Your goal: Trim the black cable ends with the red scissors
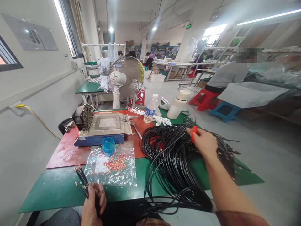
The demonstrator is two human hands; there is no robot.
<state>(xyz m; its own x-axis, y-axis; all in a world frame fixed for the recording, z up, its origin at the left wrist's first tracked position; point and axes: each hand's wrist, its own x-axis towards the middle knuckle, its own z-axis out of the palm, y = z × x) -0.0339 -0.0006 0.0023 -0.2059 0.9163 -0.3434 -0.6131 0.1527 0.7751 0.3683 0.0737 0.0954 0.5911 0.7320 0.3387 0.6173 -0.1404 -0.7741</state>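
Note:
My left hand (93,201) is closed around a small bunch of black cables (81,175) near the front edge of the table. Their ends point up and show red and coppery tips. Over the big heap of black cables (174,153), my right hand (204,141) is closed on a small red object (194,134); its kind is not clear. A clear plastic bag (127,175) lies flat between the hands, with red and yellow scraps (116,162) scattered on it. A blue round cup (108,147) stands at its back edge.
A blue-based hot plate (100,139) with a small fan (83,116) stands at the back left. Behind the heap are a water bottle (150,110), a white flask (178,105) and white wires (162,120). A pedestal fan (125,77) and a seated co-worker (230,75) are farther off.

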